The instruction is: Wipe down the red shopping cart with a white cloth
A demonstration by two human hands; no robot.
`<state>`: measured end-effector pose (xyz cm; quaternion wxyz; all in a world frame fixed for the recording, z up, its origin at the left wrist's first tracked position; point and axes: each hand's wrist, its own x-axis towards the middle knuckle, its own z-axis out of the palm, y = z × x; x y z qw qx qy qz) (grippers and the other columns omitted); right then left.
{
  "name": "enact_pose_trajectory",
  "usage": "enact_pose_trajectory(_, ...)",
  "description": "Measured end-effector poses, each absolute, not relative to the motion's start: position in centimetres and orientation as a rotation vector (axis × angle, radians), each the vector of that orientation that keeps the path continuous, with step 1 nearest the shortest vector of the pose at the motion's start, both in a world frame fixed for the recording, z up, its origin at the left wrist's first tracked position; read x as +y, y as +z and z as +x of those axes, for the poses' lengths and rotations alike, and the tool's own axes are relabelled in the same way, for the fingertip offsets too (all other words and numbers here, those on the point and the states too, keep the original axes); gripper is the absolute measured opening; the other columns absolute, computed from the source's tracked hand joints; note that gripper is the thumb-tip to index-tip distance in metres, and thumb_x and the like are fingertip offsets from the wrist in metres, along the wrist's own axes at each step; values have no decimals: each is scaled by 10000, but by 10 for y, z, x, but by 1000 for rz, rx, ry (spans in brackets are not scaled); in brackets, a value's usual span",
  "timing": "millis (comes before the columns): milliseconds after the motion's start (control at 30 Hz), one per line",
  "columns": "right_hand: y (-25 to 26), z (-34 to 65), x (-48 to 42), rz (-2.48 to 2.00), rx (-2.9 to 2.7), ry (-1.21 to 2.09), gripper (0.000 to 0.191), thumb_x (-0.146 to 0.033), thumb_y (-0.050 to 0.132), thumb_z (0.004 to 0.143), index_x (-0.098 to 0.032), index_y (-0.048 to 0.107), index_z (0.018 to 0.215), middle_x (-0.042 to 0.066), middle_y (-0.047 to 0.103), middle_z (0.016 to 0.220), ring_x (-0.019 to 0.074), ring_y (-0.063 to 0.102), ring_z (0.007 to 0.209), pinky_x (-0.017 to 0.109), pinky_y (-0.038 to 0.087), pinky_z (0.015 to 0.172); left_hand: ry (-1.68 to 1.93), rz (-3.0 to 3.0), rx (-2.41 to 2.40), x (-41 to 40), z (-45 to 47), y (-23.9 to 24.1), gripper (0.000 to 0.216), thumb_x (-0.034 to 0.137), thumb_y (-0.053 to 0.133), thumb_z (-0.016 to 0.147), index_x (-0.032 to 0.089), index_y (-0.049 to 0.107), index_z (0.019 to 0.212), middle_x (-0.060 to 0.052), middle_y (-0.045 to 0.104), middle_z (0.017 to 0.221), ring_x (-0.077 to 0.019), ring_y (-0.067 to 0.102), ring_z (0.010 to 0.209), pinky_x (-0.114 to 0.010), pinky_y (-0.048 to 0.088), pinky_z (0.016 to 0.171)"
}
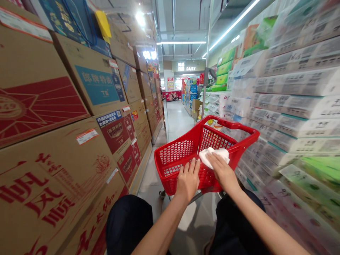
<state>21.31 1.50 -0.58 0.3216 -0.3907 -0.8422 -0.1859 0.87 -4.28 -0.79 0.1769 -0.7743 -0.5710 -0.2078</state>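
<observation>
A red plastic shopping cart (177, 150) with a latticed basket stands in front of my knees, its handle toward the upper right. My left hand (188, 179) lies at the near side wall of the basket, its fingers stretched out and slightly apart. On the right, my right hand (224, 173) presses a folded white cloth (224, 154) against the near side near the handle end. The fingers lie over the cloth; my thumb is hidden.
Stacked cardboard cartons (79, 177) line the left side close by. Piles of wrapped tissue packs (289, 106) rise on the right. A metal pole with a grey hook (211, 76) stands behind the cart. The tiled aisle (174, 120) runs on toward more shelves.
</observation>
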Motion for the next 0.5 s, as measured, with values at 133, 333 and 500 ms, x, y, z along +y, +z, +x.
enact_pose_trajectory(133,2,218,14,-889,-2343,-444,701,-38,361,906,-233,257,1571,59,409,1560,207,353,1450,462,352,1192,-608,-2262,-1537,-43,-5,-11,713,258,517,907,170,255,1564,-95,359,1587,-258,486,1337,-406,398,1112)
enact_pose_trajectory(333,11,264,47,-1020,-2209,-530,760,-1,382,843,-247,301,1557,51,458,1530,218,405,1420,470,379,1170,-608,-2149,-1641,-50,-35,-16,758,186,572,866,347,283,1548,-52,420,1554,-292,474,1338,-503,375,1111)
enact_pose_trajectory(500,-9,211,30,-1070,-2161,-477,759,11,380,839,-236,312,1553,53,481,1513,226,370,1441,482,386,1167,-562,-2101,-1743,-48,-29,-18,767,194,607,856,352,299,1541,-92,482,1497,-303,544,1229,-474,470,984)
